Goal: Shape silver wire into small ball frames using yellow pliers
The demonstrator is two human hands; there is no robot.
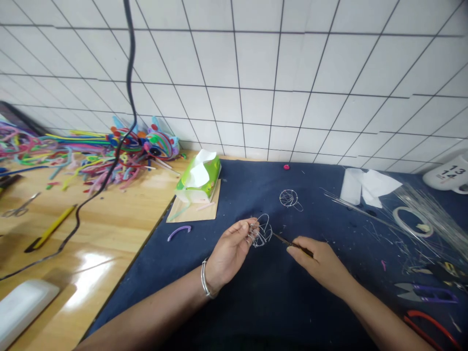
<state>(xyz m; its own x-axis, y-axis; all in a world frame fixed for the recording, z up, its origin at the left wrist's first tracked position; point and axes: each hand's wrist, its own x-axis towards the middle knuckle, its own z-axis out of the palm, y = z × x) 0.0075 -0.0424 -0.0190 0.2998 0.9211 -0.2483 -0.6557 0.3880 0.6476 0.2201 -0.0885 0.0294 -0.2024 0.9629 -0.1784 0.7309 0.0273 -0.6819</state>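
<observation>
My left hand (234,243), with a silver bracelet on its wrist, pinches a small openwork piece of bent silver wire (262,235) over the dark blue cloth. My right hand (314,256) is closed round a slim pointed tool (283,240) with a dark handle; its exact kind is too small to make out. The tool's tip is close to the right side of the wire piece, and I cannot tell whether they touch. Behind them on the cloth lies a round wire form (288,198) with a small loop.
Left of the cloth (234,195) are a tissue pack (199,175), colourful pipe cleaners (95,168), a yellow cutter (54,226) and scissors (21,207). At right lie straight wires (431,214), a tape roll (413,222), purple thread snips (427,292), red-handled pliers (433,326) and a mug (446,175).
</observation>
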